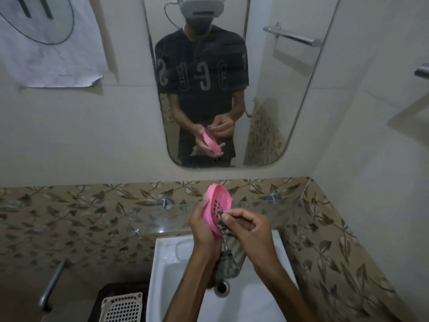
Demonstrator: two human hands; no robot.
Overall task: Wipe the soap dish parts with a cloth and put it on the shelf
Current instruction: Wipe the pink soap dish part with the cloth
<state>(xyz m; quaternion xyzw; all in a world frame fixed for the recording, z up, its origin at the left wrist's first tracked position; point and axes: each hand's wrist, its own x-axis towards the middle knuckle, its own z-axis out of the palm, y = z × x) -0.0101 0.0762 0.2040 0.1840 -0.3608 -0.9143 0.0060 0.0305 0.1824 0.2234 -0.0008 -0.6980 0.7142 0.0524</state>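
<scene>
Your right hand [246,226] pinches the dark patterned cloth [228,256]; at its 10 o'clock, your left hand [204,225] grips the pink oval slotted plastic soap dish [217,206]. Work each slot firmly.

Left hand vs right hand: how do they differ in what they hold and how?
1. The left hand cradles the pink soap dish from behind and tilts it up; the right hand pinches the dark cloth.
2. The left fingers wrap the dish's edge; the right fingers press cloth into its holes.

Shared: both are raised above the sink, in front of the glass shelf.
</scene>
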